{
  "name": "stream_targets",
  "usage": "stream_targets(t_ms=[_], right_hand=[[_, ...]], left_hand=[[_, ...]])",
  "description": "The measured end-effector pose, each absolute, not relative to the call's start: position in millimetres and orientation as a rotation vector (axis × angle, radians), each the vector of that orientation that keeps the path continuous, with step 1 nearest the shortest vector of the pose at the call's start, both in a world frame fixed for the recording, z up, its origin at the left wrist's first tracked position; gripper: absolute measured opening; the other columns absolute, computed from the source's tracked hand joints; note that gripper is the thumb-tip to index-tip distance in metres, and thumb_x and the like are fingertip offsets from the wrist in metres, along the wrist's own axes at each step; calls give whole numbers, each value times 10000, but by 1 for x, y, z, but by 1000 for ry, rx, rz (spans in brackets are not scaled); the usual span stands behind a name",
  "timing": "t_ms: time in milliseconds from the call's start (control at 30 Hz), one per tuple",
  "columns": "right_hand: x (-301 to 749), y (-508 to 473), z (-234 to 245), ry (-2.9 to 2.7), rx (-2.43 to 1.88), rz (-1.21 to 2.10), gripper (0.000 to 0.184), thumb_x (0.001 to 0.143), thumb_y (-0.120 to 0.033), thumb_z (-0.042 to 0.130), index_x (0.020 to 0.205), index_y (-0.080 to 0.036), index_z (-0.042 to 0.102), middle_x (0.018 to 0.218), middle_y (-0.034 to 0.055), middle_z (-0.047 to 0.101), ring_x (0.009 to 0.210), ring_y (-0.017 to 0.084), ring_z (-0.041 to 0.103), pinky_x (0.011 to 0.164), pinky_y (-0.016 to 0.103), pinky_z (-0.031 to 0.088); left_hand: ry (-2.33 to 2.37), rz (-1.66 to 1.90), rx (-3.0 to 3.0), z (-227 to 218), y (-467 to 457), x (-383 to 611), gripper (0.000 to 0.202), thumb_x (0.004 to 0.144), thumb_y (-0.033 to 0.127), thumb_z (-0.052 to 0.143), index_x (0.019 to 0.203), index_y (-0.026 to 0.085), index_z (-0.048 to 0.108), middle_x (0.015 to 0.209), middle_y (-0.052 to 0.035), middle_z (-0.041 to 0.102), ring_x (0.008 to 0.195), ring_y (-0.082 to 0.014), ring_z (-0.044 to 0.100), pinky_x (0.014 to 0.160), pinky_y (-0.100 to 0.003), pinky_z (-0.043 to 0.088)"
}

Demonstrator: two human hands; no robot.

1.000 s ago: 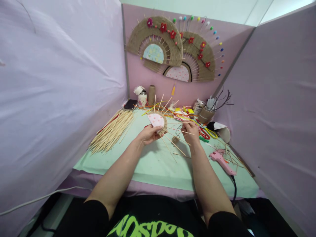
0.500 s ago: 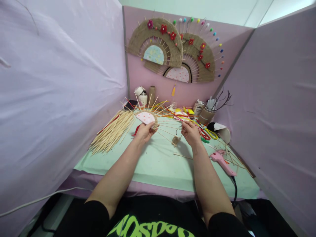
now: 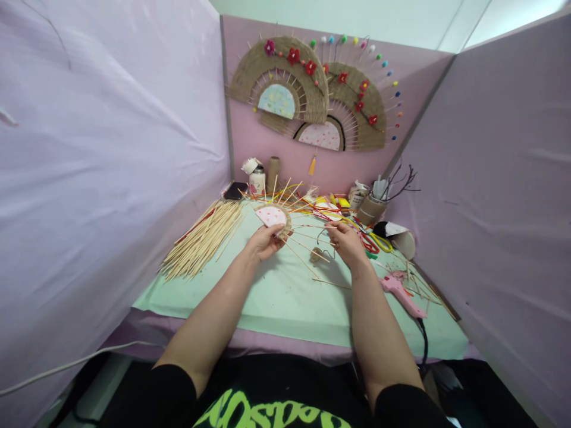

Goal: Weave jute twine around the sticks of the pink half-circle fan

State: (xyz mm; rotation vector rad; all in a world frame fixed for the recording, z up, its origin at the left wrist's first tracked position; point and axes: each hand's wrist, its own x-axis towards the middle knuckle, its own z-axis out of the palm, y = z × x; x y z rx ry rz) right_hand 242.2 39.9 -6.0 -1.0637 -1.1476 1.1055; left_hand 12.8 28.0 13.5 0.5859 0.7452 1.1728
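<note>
Being gripped by fingers of the left hand point(image 3: 264, 242) is a small fan point(image 3: 273, 216); those of the right hand point(image 3: 347, 242) are being pinched shut at its skewers point(image 3: 302, 259), above the table point(image 3: 285, 303).

I cannot tell what the right hand point(image 3: 348, 242) pinches among the thin wooden skewers point(image 3: 303, 260): too fine. The left hand point(image 3: 263, 242) hides the lower edge of the half-round pink dotted card fan point(image 3: 272, 215). The frame's bottom cuts the black shirt's green lettering point(image 3: 267, 411).

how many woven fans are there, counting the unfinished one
3. The small unfinished fan is held in the left hand. The left wall fan and right wall fan hang overlapping on the back panel.
</note>
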Motion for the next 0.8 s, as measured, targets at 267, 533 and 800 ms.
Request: stream_targets(t_ms=[267, 533, 800], right_hand=[[236, 44, -10, -1233, -1160, 812, 256, 607, -407, 742, 683, -169, 687, 567, -18, 546, 521, 85, 387, 467, 218, 304], [214, 38, -7, -1219, -1101, 781, 160, 624, -335, 715, 646, -183, 669, 594, -15, 588, 543, 102, 440, 527, 247, 347], [218, 38, -6, -1141, -1086, 670, 192, 662, -371, 699, 682, -183, 668, 580, -28, 538, 539, 95, 401, 517, 241, 333]], left_hand=[[664, 975, 661, 15, 20, 12, 257, 701, 79, 678, 932, 148, 588, 769, -61, 689, 645, -162, 675, 455, -177, 457], [543, 684, 916, 15, 4, 17, 312, 663, 222, 758, 923, 142, 606, 799, -96, 690, 652, -179, 670, 530, -238, 492], [645, 807, 819, 19, 4, 21, 276, 674, 122, 687, 934, 152, 596, 819, -91, 695, 682, -181, 667, 641, -312, 531]])
